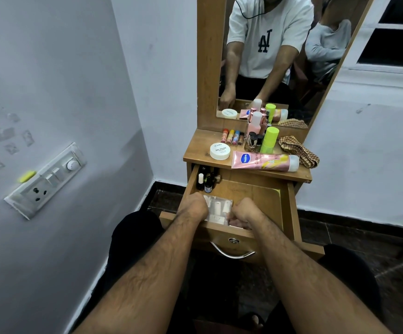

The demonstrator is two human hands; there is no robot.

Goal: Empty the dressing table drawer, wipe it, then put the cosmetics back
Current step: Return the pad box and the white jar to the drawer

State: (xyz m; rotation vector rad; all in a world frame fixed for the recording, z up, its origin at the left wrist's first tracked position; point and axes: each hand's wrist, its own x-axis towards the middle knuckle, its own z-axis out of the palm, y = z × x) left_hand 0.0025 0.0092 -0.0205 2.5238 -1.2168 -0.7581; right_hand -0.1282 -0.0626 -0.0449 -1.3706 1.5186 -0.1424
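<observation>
Clear plastic packet of small white pieces point(217, 208), at the front edge of the open wooden drawer point(255, 196): judged light, limp, crinkly, slippery; best pinched at both ends. Left hand point(195, 206) and right hand point(242, 213) are curled at it; whether it is actually grasped cannot be told.

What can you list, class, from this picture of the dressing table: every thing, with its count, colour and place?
Wooden drawer: one, brown, pulled open below the tabletop.
Clear plastic packet of white pieces: one, in the drawer front, between the hands.
Small dark bottles: several, drawer's back left corner; exact count unclear.
Round white nail polish remover tub: one, tabletop left.
Pink Vaseline tube: one, lying at the tabletop's front edge.
Lip balm sticks: four, mixed colours, by the mirror.
Lime green bottle: one, upright, tabletop centre.
Pale pink bottle: one, upright, behind the green.
Checked brown cloth: one, tabletop right.
Mirror: one, wood-framed.
Switch panel: one, white, left wall.
Left hand: curled, in the drawer.
Right hand: curled, at the packet.
</observation>
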